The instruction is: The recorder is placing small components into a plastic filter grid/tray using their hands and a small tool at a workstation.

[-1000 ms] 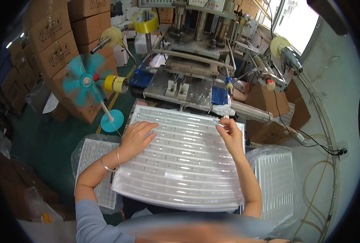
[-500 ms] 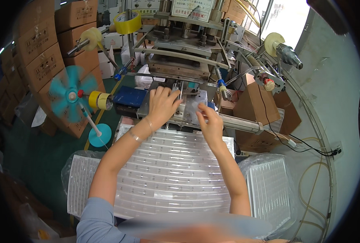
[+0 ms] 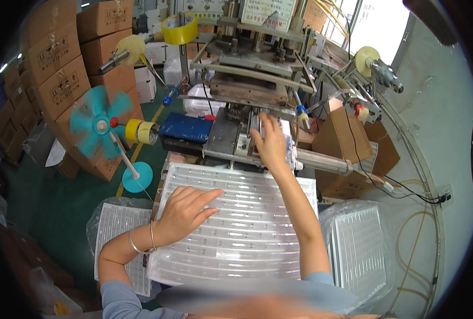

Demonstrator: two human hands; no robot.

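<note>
My left hand (image 3: 186, 210) hovers over the left part of a white ribbed tray (image 3: 231, 212) with rows of clear, tube-like pieces. Its index finger points right, the thumb stands apart, and nothing shows between them. My right hand (image 3: 271, 141) reaches onto the metal bed of a press machine (image 3: 223, 135), fingers stretched over the fixture (image 3: 244, 141) there. It seems to touch the bed's right side; what lies under the fingers is hidden. Above and behind the bed hangs the press's heavy metal head (image 3: 252, 90).
A turquoise fan (image 3: 102, 126) stands left, beside stacked cartons (image 3: 61, 85). A blue metal block (image 3: 186, 127) and tape rolls (image 3: 140, 131) flank the bed. More trays in plastic lie left (image 3: 122, 234) and right (image 3: 359, 250). An open carton (image 3: 337, 138) and a cable (image 3: 407, 194) are at right.
My left hand has drawn back from the machine bed to above the tray. My right hand has moved forward onto the bed, its fingers straighter. The view has shifted slightly.
</note>
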